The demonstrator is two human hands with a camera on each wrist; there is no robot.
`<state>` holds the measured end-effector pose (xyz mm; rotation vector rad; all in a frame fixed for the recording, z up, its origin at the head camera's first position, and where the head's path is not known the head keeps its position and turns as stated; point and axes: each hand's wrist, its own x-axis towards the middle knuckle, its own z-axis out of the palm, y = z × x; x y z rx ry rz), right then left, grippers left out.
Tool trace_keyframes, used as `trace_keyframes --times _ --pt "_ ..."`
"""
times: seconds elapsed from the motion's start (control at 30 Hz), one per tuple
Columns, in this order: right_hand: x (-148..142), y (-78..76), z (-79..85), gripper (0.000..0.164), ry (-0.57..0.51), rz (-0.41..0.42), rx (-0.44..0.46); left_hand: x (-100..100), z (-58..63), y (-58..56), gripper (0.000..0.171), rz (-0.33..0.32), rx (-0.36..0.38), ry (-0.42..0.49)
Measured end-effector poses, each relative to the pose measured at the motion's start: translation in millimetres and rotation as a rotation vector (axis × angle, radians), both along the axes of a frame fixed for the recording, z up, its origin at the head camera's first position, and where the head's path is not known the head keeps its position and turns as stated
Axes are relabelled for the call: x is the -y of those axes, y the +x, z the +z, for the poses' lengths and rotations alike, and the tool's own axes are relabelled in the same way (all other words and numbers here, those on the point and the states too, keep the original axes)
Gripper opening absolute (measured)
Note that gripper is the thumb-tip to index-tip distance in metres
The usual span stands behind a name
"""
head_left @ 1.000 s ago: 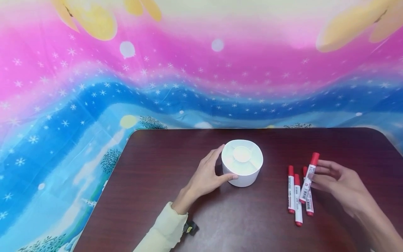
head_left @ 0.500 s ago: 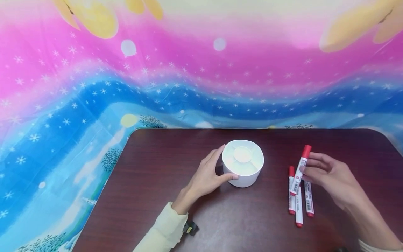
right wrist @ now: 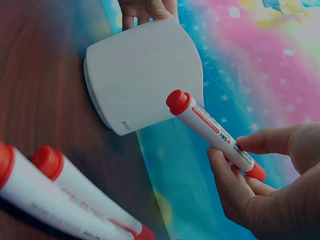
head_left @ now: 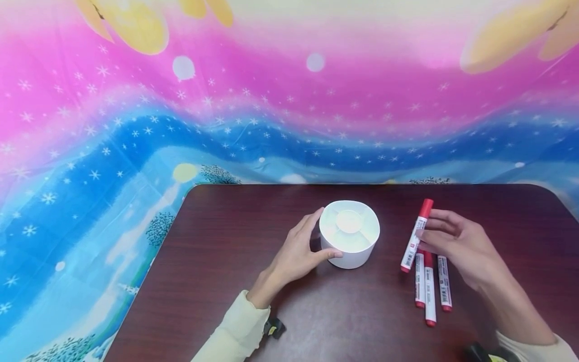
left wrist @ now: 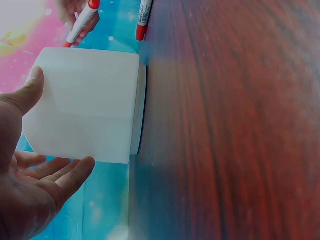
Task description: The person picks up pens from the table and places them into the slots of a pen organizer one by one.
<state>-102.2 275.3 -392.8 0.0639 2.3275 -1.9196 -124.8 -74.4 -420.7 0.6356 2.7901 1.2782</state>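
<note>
I have the person's bare left hand (head_left: pixel 294 246) curved into a wide C, the left thumb (left wrist: pixel 31 92) set well apart from the left fingers (left wrist: pixel 70 180). Behind it, a pale yellow fabric sleeve (head_left: pixel 237 327) ends at the wrist. On my other side, the bare right hand (head_left: pixel 466 246) is raised in a pinching pose, the right thumb (right wrist: pixel 270 140) opposite the bent right fingers (right wrist: pixel 230 187). Its bare forearm (head_left: pixel 515 301) slants in from the lower right, above a pale yellow fabric cuff (head_left: pixel 538 347).
</note>
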Motion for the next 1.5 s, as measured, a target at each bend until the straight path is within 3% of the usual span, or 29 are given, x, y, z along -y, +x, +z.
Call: trace_keyframes --times 0.1,0.37,0.77,1.27,1.5 --pt "3 -0.7 3.4 0.075 0.014 0.000 -0.001 0 0.2 0.2 0.106 0.001 0.005 0.001" --pt "14 -5.6 11.8 0.069 -0.145 0.002 -0.003 0 0.7 0.3 0.106 0.003 0.004 -0.002" --pt "33 -12.6 28.4 0.076 -0.068 0.008 -0.027 0 0.4 0.4 0.106 -0.001 0.003 -0.001" --pt "45 -19.2 42.9 0.051 -0.278 -0.006 -0.057 0 -3.8 -0.5 0.107 -0.012 -0.008 0.030" --pt "47 -21.3 43.6 0.051 -0.358 -0.012 -0.078 0 -3.5 -0.4 0.107 -0.012 -0.017 0.023"
